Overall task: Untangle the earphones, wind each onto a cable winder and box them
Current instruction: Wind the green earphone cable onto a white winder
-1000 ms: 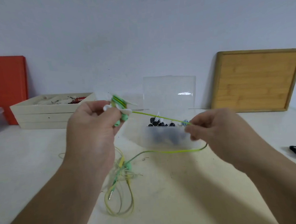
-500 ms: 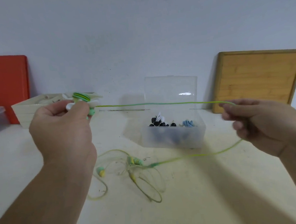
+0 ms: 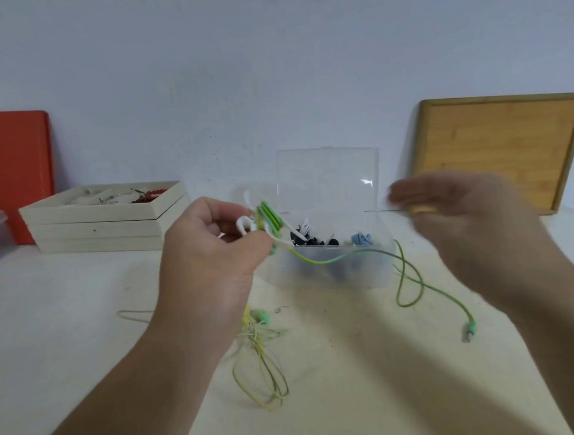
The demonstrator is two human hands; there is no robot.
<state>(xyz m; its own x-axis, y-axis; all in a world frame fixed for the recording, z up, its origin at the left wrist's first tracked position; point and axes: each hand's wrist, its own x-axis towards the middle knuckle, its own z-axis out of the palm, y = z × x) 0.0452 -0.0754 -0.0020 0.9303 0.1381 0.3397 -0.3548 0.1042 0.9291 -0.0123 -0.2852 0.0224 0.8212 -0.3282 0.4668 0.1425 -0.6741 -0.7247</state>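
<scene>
while the left grip (image 3: 214,252) pinches the winder (image 3: 261,224) above the cream table (image 3: 372,363), right grip (image 3: 474,226) blurs, unreadable.

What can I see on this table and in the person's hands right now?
white plastic cable winder: one, white, partly wound, in left hand
green-yellow earphone cable: one, green-yellow, trailing from winder onto table
tangled yellow earphone: one, yellow, on table under left hand
clear plastic box: one, clear, lid open, table centre
pale wooden trays: stack, cream, back left
red board: one, red, against wall, left
bamboo board: one, tan, against wall, right
left hand: one, gripping winder
right hand: one, blurred, grip unclear
</scene>
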